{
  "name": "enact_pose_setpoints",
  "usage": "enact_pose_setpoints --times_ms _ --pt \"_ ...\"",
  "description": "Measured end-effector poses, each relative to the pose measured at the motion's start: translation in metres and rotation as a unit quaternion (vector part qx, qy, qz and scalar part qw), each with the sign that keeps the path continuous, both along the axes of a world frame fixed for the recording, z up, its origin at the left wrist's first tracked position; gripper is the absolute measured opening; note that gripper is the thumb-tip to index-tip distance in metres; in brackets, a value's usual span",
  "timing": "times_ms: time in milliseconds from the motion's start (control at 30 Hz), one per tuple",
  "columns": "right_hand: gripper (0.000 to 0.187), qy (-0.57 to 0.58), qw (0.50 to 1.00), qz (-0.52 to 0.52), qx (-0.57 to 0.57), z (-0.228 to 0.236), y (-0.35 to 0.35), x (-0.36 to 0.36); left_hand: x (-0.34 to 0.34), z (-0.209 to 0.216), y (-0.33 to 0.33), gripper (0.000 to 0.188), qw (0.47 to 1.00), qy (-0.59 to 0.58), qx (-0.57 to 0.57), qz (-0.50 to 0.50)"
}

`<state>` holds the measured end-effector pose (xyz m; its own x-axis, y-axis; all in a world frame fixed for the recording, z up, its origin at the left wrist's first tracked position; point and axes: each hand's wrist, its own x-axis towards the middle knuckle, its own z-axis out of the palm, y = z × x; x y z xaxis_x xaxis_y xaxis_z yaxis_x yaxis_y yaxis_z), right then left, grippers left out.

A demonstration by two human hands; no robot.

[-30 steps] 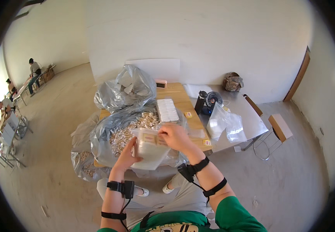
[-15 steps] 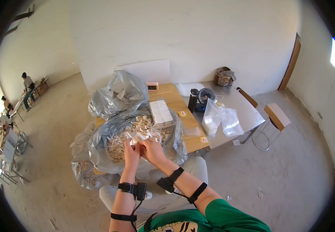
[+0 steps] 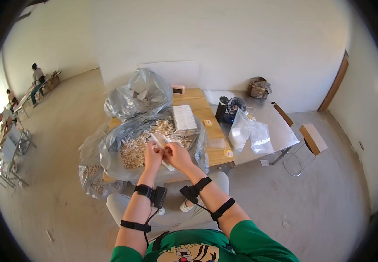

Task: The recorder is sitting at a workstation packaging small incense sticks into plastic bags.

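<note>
My left hand (image 3: 153,158) and my right hand (image 3: 178,156) are close together, fingers pinched on a slim whitish packet (image 3: 159,139). The packet slants between them, its far end above the fingertips and its near end showing below. What it contains I cannot make out. Under and around it lies a heap of cotton swabs (image 3: 134,152) with pale sticks, inside a spread grey plastic bag (image 3: 110,163). Just beyond my right hand, a clear tray (image 3: 189,132) holds rows of white packets (image 3: 183,117).
Another grey bag (image 3: 136,94) bulges at the back of the wooden table (image 3: 193,98). Small yellow boxes (image 3: 207,122) lie on its right side. A metal table (image 3: 280,129) carries a fan (image 3: 236,105), a black bottle (image 3: 221,108) and clear bags (image 3: 261,137). People sit far left.
My hands have moved slightly apart, and the packet between them now shows as a longer, straighter strip. The whole view has shifted a little.
</note>
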<state>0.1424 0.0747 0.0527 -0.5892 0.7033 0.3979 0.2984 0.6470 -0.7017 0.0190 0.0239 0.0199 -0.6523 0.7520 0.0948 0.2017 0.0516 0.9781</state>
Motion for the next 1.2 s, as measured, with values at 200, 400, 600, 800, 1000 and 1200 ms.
enact_pose_setpoints --times_ms 200,400,600,800,1000,1200 --pt "0.028 -0.014 0.999 0.012 0.036 -0.010 0.007 0.000 -0.004 -0.014 0.006 0.024 0.998 0.057 -0.003 0.033" --pt "0.030 -0.033 0.999 0.010 0.032 -0.014 -0.002 -0.001 0.002 -0.002 -0.014 0.022 0.999 -0.014 -0.024 -0.022" --pt "0.028 -0.047 0.999 -0.002 0.002 -0.013 -0.010 -0.003 0.004 -0.010 -0.019 0.018 1.000 -0.005 -0.022 -0.002" --pt "0.025 -0.034 0.999 -0.003 -0.014 -0.010 -0.016 -0.009 -0.009 -0.035 -0.014 0.020 0.999 -0.032 0.033 -0.018" --pt "0.020 -0.080 0.996 -0.042 -0.004 -0.010 -0.007 -0.006 0.007 -0.015 -0.019 0.022 0.998 0.058 0.003 0.001" --pt "0.020 -0.070 0.996 -0.032 -0.051 -0.007 -0.005 -0.014 -0.008 -0.028 -0.012 0.028 1.000 0.007 0.017 -0.009"
